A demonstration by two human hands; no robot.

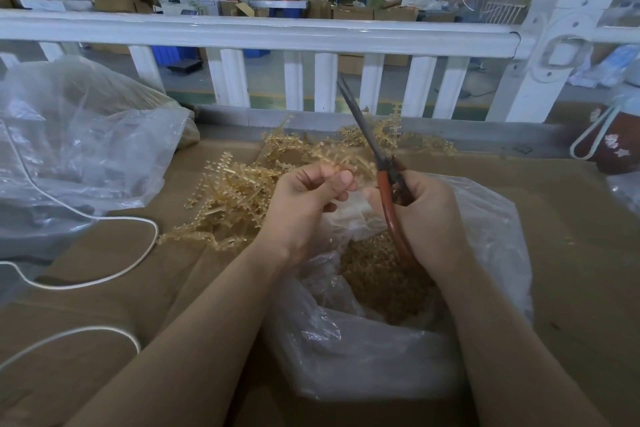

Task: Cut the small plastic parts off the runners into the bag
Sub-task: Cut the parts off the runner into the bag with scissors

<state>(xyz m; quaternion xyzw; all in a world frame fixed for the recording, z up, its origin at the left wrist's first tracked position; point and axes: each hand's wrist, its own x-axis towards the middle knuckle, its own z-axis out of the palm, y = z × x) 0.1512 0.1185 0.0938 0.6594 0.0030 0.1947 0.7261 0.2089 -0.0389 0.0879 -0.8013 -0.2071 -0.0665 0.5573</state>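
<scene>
Cardboard covers the bench, with a white railing behind it and a workshop beyond. Amber runners lie heaped beside a clear bag holding cut parts. Above the bag, the left hand pinches 1 runner, while the right hand grips red-handled scissors, blades nearly closed.

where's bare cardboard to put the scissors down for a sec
Bare cardboard lies right of the open bag, below the dark mug. Another patch lies near left, around the white cord. The middle is crowded with runners; the far left holds a big plastic bag.
</scene>
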